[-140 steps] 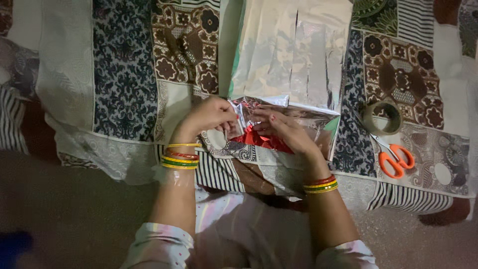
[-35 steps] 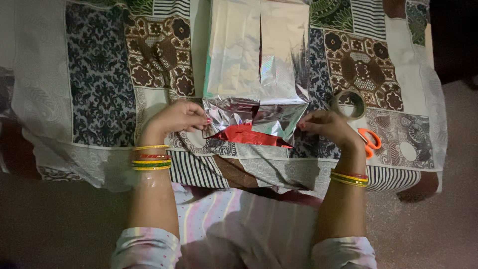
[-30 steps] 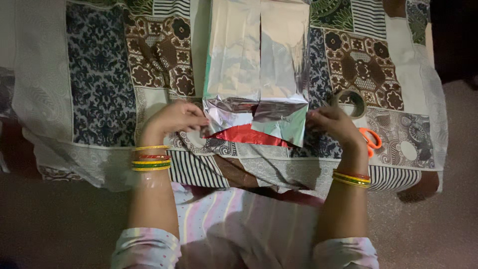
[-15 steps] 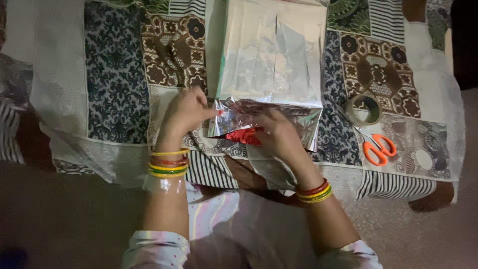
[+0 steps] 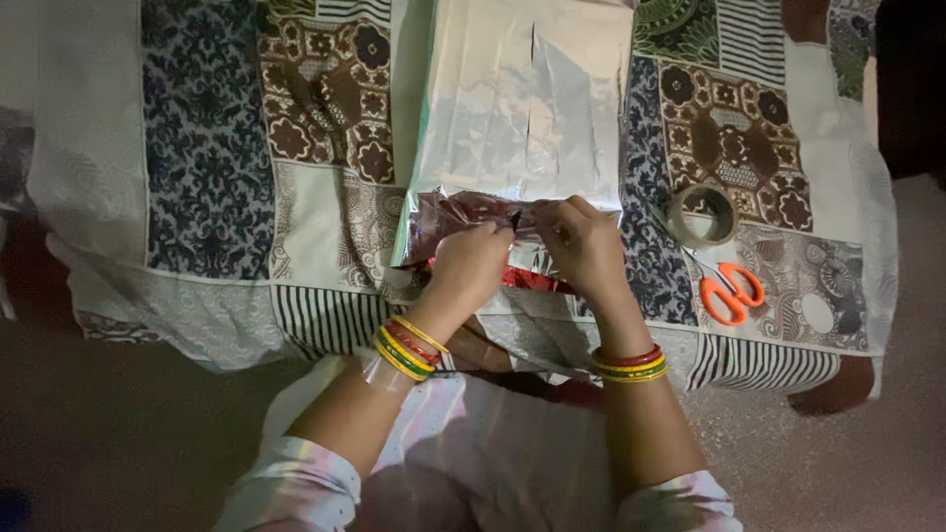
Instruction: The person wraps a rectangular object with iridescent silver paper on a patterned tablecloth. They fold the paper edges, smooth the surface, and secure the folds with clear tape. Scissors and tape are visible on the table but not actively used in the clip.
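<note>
Nearest the camera are the person's forearms, each wrist ringed with yellow, red and green bangles (image 5: 409, 348), reaching out over a pale lap. The left hand (image 5: 471, 266) and the right hand (image 5: 583, 241) meet at the near end of a parcel wrapped in silver foil paper (image 5: 522, 108), which lies on a bed covered by a patchwork bedspread (image 5: 212, 148) in dark florals and stripes. Both hands are closed, fingertips pinching the crumpled end flap of the foil paper just where the two thumbs come together; a strip of red paper (image 5: 532, 281) shows beneath them at the parcel's near edge. By the look of it, the step in hand is folding and pressing down the end flap, with the long seam on top already closed. The next move likely calls for one hand to pin the fold flat while the other frees itself for something to fix it. To the right, near the right hand, sits a roll of tape (image 5: 701, 214), and just beside it a pair of orange-handled scissors (image 5: 727, 293). Farther off, the smooth wrapped body of the parcel stretches away toward the top edge of the view.
</note>
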